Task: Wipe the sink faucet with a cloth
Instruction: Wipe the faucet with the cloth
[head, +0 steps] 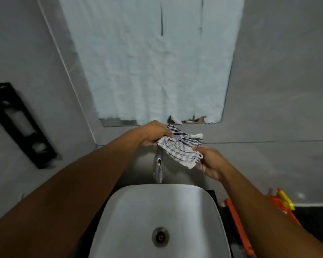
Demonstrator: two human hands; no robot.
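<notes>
A chrome faucet [158, 168] rises behind the white basin [123, 216], its spout pointing toward me. Above and just right of its top hangs a white cloth with dark blue stripes [181, 148], stretched between both hands. My left hand [153, 132] grips the cloth's upper left end above the faucet's top. My right hand [211, 162] pinches the lower right corner, to the right of the faucet. The cloth hides the faucet's upper part.
A mirror covered with pale paper [153, 62] fills the wall above. A black dispenser [21, 125] hangs on the left wall. Orange and yellow items [280, 202] lie on the dark counter at right. The basin's drain [160, 237] sits near me.
</notes>
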